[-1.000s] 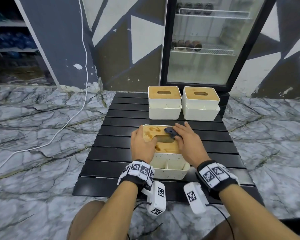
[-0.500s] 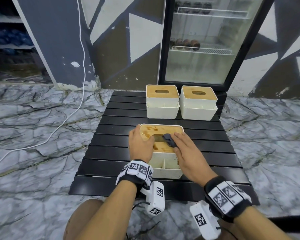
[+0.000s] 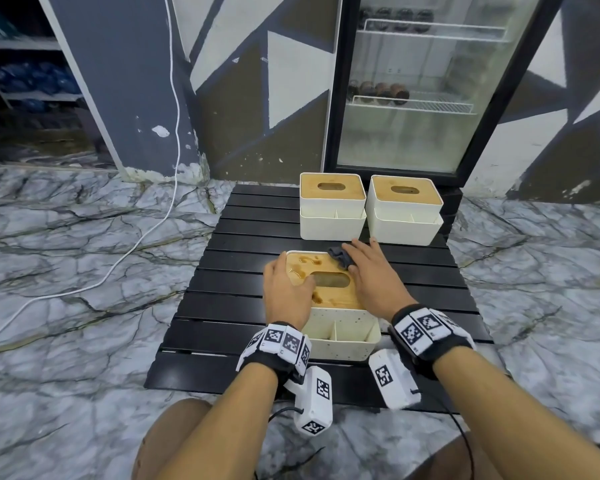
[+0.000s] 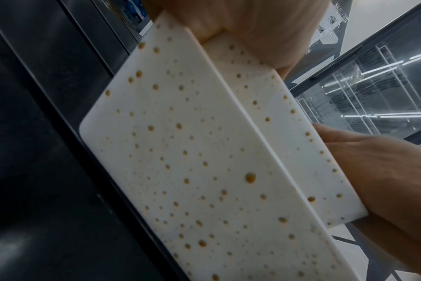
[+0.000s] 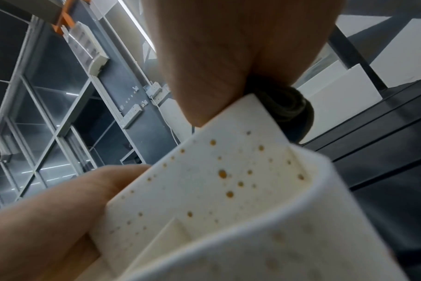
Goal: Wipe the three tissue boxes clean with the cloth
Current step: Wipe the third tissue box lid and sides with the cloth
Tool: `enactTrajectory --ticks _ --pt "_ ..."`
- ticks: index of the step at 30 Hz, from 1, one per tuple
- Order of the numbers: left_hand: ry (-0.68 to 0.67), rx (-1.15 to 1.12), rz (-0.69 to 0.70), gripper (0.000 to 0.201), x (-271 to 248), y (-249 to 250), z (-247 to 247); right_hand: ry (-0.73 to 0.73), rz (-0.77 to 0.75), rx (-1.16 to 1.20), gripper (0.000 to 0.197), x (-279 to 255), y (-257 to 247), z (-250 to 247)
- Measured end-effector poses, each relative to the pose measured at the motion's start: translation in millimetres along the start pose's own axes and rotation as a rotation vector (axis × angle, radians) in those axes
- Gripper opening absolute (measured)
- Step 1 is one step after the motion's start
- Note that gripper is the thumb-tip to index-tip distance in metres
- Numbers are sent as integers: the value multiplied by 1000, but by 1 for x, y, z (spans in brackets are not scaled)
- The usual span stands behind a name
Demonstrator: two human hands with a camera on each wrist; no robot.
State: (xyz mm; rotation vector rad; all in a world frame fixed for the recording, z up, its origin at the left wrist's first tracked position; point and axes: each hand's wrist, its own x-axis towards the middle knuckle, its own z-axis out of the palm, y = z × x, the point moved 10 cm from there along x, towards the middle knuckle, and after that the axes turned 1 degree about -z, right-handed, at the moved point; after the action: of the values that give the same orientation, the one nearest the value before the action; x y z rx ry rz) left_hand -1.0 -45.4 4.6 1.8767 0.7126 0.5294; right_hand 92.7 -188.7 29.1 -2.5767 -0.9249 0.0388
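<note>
The nearest tissue box [image 3: 340, 334] is white with a wooden lid [image 3: 333, 296] carrying brown liquid smears. Brown drops speckle its white side [image 4: 204, 152]. My left hand [image 3: 288, 282] grips the box's left edge, thumb on the lid by the slot. My right hand [image 3: 361, 261] holds a bunched dark grey cloth [image 3: 340, 256] between thumb and fingers and presses it on the lid's far right corner. In the right wrist view the cloth [image 5: 286, 108] bulges out under the hand at the box's corner [image 5: 216, 190]. Two more tissue boxes [image 3: 332, 206] [image 3: 405, 209] stand side by side behind.
All the boxes stand on a low black slatted table [image 3: 222, 306] on a marble floor. A glass-door fridge [image 3: 413, 98] rises right behind the two far boxes. A white cable [image 3: 146, 230] runs across the floor at the left.
My right hand pulled the cloth back to the slot, then pushed it forward to the lid's far right corner. My left hand has kept its grip on the box.
</note>
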Motion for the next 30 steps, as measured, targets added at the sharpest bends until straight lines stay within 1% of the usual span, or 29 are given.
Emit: enactTrajectory --ticks 5,10,13,16,19,24,27,30 --pt "19 22 7 51 0 -2 1 72 -75 68 46 -38 -9 -1" --pt "0 42 11 51 -1 -2 1 70 -65 88 47 -65 -11 5" --pt "-16 53 24 43 -2 1 1 44 -76 90 47 -61 -9 6" --pt "-26 59 8 46 -2 1 1 27 -96 80 47 -46 -7 2" --pt "-26 61 11 45 -3 3 -1 -26 -67 85 48 -25 -1 2" --pt "-38 57 0 50 -2 2 -1 -73 -48 75 48 0 7 -2" --pt "-68 73 3 52 2 2 -2 -99 -47 53 47 0 9 -6" --pt "-122 160 1 62 8 1 -1 -67 -8 65 46 -7 12 -8"
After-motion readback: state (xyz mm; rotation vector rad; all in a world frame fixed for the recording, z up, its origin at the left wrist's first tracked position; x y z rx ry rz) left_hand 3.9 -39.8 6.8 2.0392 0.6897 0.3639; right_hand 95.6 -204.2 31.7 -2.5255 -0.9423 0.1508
